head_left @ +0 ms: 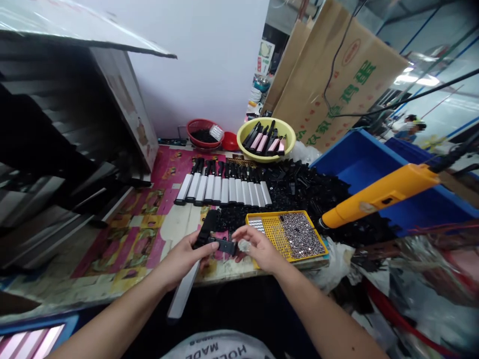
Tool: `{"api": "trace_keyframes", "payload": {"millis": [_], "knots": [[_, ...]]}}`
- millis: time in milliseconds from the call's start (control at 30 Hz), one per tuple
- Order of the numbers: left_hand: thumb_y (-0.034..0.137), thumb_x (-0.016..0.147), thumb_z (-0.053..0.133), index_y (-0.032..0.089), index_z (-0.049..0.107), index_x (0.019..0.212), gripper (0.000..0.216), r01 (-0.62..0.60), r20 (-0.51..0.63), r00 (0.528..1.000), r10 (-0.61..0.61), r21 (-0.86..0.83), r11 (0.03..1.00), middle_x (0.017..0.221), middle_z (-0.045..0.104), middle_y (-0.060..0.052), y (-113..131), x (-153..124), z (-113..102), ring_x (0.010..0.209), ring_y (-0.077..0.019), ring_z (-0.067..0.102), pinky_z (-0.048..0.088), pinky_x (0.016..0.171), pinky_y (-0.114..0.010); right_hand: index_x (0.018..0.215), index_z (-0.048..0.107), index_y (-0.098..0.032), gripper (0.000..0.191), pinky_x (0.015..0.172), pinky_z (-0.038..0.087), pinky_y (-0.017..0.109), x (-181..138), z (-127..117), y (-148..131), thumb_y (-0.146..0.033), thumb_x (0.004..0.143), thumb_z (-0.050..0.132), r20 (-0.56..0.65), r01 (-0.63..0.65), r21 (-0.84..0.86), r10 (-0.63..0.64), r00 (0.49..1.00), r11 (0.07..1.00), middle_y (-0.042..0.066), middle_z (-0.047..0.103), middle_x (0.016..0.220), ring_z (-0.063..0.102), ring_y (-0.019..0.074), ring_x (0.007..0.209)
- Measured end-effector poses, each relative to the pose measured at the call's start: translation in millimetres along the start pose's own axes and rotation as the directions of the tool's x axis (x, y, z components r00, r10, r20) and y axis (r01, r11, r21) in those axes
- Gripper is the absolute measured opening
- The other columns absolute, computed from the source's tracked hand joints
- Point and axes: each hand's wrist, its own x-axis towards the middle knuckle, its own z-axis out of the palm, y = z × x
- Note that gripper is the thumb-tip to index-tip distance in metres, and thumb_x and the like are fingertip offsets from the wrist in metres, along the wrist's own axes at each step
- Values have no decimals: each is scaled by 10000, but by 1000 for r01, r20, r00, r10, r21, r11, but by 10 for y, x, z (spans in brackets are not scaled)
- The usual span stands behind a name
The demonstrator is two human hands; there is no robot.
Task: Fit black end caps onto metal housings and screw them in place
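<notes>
My left hand grips a long part with a black head and a silvery white bar that slants down over the table's front edge. My right hand pinches a small black piece against that black head, fingers curled round it. Just right of my right hand lies a yellow perforated tray heaped with small silver screws. Behind my hands a row of several finished black and silver parts lies side by side on the table.
A heap of loose black plastic pieces lies beyond the tray. A yellow bowl holds several pinkish parts, a red basket stands left of it. A hanging orange electric screwdriver points down-left. A blue bin sits right; dark shelving stands left.
</notes>
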Motion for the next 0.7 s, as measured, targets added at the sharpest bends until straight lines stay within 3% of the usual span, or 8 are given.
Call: {"api": "trace_keyframes", "payload": {"millis": [33, 100, 167, 233, 300, 400, 500, 700], "knots": [[385, 713, 665, 159, 600, 941, 328, -43, -36, 998, 45, 44, 998, 689, 603, -6, -8, -20, 0, 536, -116, 493, 396, 518, -215, 1034, 512, -235, 277, 593, 524, 271, 0, 5, 53, -383, 804, 561, -56, -12, -34, 10, 998, 999, 24, 582, 897, 607, 141, 736], [383, 731, 642, 186, 601, 1064, 390, -104, -76, 990, 116, 143, 984, 882, 649, -43, -44, -81, -10, 665, -165, 561, 438, 598, -241, 1017, 538, -228, 259, 653, 530, 300, -7, -42, 91, -325, 783, 593, -137, 19, -284, -60, 989, 959, 44, 587, 928, 602, 169, 815], [377, 777, 581, 209, 541, 1211, 467, -101, -51, 992, 113, 200, 975, 950, 655, -53, -88, -147, -27, 719, -190, 582, 455, 659, -262, 1004, 578, -222, 207, 788, 509, 345, -19, -108, 42, -224, 799, 553, -145, 101, -572, -222, 964, 814, 65, 602, 978, 582, 192, 921], [351, 822, 504, 204, 421, 1338, 543, -70, 32, 997, 65, 213, 974, 852, 667, -46, -119, -193, -44, 685, -196, 583, 465, 683, -284, 1099, 561, -233, 324, 893, 467, 376, -32, -151, -57, -130, 800, 488, -48, 208, -726, -350, 935, 655, 75, 602, 1068, 555, 203, 1022], [294, 826, 477, 197, 375, 1375, 567, -98, 105, 992, 73, 255, 962, 849, 675, -47, -130, -205, -48, 732, -207, 596, 463, 753, -301, 1215, 496, -241, 457, 945, 441, 386, -43, -158, -158, -84, 787, 460, 97, 319, -771, -394, 914, 551, 77, 586, 1147, 533, 205, 1086], [192, 784, 497, 227, 441, 1337, 557, -251, 167, 965, 200, 393, 885, 1145, 619, -54, -129, -185, -3, 1020, -232, 558, 376, 941, -302, 1282, 441, -245, 498, 958, 434, 403, -62, -138, -251, -98, 806, 442, 233, 408, -773, -381, 895, 486, 78, 579, 1181, 524, 213, 1111], [200, 806, 481, 219, 434, 1331, 528, -349, 214, 937, 277, 504, 790, 1219, 572, -75, -146, -162, 113, 1082, -249, 528, 350, 961, -324, 1306, 412, -252, 507, 951, 437, 410, -82, -133, -250, -109, 821, 427, 239, 418, -765, -387, 891, 490, 72, 585, 1181, 531, 213, 1104], [345, 855, 463, 198, 508, 1214, 391, -311, 127, 946, 297, 608, 731, 1045, 621, -129, -187, -158, 339, 955, -288, 576, 389, 840, -358, 1306, 409, -229, 522, 930, 446, 393, -171, -95, -130, -101, 801, 451, 177, 360, -806, -390, 904, 469, 86, 598, 1151, 546, 217, 1080]]}}
